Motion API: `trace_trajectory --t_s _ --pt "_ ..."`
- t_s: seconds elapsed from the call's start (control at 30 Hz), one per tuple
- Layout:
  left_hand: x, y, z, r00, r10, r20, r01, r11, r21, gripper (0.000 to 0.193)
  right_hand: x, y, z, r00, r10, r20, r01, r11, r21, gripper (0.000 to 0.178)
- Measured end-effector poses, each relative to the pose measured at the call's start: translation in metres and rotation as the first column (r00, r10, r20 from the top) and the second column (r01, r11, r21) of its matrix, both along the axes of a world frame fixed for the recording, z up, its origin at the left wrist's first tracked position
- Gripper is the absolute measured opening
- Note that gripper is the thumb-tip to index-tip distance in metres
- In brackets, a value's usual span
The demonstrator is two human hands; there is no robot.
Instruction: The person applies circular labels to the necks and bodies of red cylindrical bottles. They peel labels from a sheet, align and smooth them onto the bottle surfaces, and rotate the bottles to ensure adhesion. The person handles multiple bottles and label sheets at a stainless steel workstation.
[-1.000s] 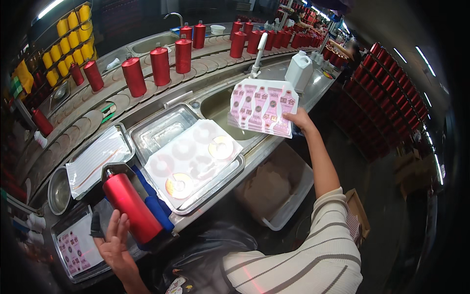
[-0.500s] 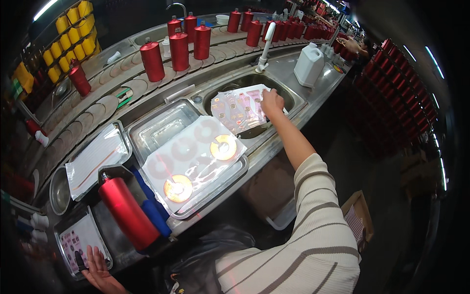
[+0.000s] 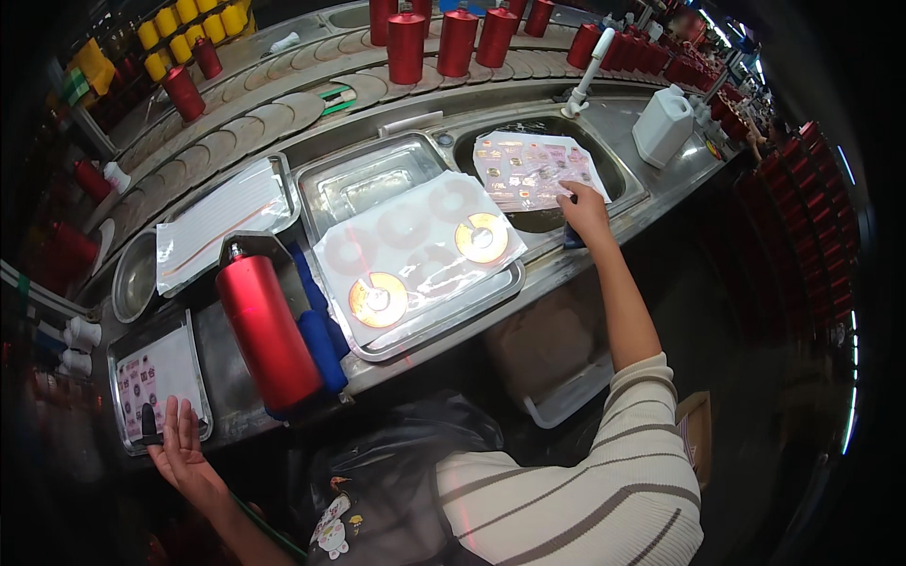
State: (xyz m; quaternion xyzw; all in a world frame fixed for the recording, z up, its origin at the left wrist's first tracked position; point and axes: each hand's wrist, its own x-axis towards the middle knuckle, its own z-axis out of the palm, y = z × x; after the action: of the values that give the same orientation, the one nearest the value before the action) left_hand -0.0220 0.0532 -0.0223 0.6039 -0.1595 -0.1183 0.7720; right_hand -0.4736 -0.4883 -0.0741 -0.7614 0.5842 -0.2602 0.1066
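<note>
My right hand [image 3: 587,213] is at the near right edge of a label sheet [image 3: 528,168] printed in pink, which lies across the sink. Its fingers are curled together on that edge. A small dark blue thing [image 3: 572,236] shows just below the fingers; its kind is unclear. My left hand [image 3: 184,457] is raised, fingers stretched, beside a small metal tray [image 3: 206,415] holding another pink label sheet [image 3: 146,382]. A black cover sits on one digit. Between my hands, a red bottle [image 3: 269,325] leans in a dark holder with blue cloth [image 3: 323,347] beside it.
A large metal tray [image 3: 326,179] carries a clear sheet with round orange labels [image 3: 377,299]. White strips [image 3: 222,222] lie on another tray. Behind runs a conveyor [image 3: 283,113] with red bottles [image 3: 406,49]. A white faucet [image 3: 590,71] and white jug [image 3: 662,127] stand right.
The view has shifted, so the bench sits further right. My right hand moved from the label sheet's far corner to its near edge, and the sheet now lies flatter. My left hand stays spread.
</note>
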Motion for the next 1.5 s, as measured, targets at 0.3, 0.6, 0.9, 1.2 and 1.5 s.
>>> trace_trajectory --t_s 0.3,0.6,0.9,1.2,1.5 --pt "-0.020 -0.013 0.002 0.997 -0.064 0.047 0.061 0.996 0.061 0.040 0.017 0.143 0.013 0.904 0.221 0.365 -0.332 0.902 0.275 0.021" --pt "-0.024 0.000 0.011 0.998 -0.061 0.013 0.060 0.996 0.072 0.042 0.096 0.294 -0.077 0.886 0.456 0.090 -0.399 0.647 0.650 0.062" --pt "-0.031 0.028 -0.005 0.997 -0.018 -0.070 0.018 1.000 0.012 0.039 0.104 0.278 -0.129 0.892 0.269 0.363 -0.448 0.626 0.638 0.023" --pt "0.007 -0.007 0.006 0.997 -0.074 0.009 0.074 0.997 -0.017 0.028 0.070 0.271 -0.042 0.875 0.469 0.117 -0.428 0.638 0.641 0.042" --pt "0.205 -0.145 0.031 0.938 -0.048 0.344 -0.023 0.979 0.201 0.016 0.124 0.239 0.052 0.687 0.052 0.725 -0.614 0.576 0.540 0.018"
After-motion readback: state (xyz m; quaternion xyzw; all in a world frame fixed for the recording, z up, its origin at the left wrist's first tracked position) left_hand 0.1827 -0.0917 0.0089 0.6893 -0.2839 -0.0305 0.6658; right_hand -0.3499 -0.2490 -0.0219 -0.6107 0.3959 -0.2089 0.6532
